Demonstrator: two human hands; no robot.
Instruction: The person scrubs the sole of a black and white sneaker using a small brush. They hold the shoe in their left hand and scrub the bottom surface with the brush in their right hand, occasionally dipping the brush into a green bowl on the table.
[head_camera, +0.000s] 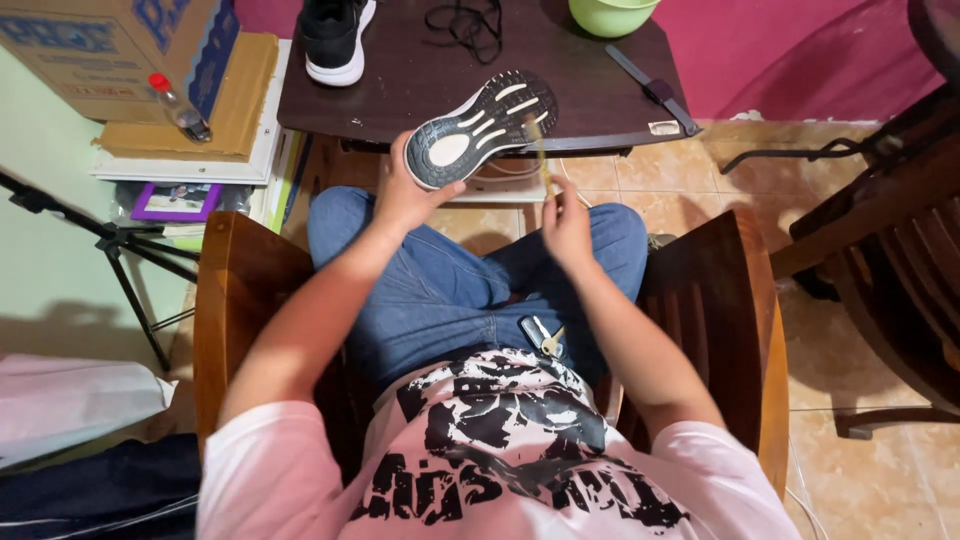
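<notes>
Seated person, head view looking down. Left hand (402, 195) is closed around the heel end of a sneaker (480, 128), sole turned up toward the camera, held in mid-frame just in front of the edge of the dark desk (590, 95). Right hand (566, 222) is pinched shut on the lower handle of a small brush (541, 150); its bristle end sits against the toe side of the sole.

Handling judgement: sneaker looks light, one hand carries it easily. Rubber sole is stiff-ish with grooved tread, so it gives decent grip; the upper is likely soft and would squash if squeezed. Heel or midfoot edge is the sound place to hold, thumb over the sole rim as now. Brush is thin and light, probably a bit flexible; holding it low on the handle gives reach but less pressure.

Around it: second black shoe (335, 38) at upper left of the desk, loose laces (465, 25) at top centre, green bowl (610, 14) at top right. Keys (545, 338) lie on the lap. Cardboard box (110, 50) at upper left of frame.
</notes>
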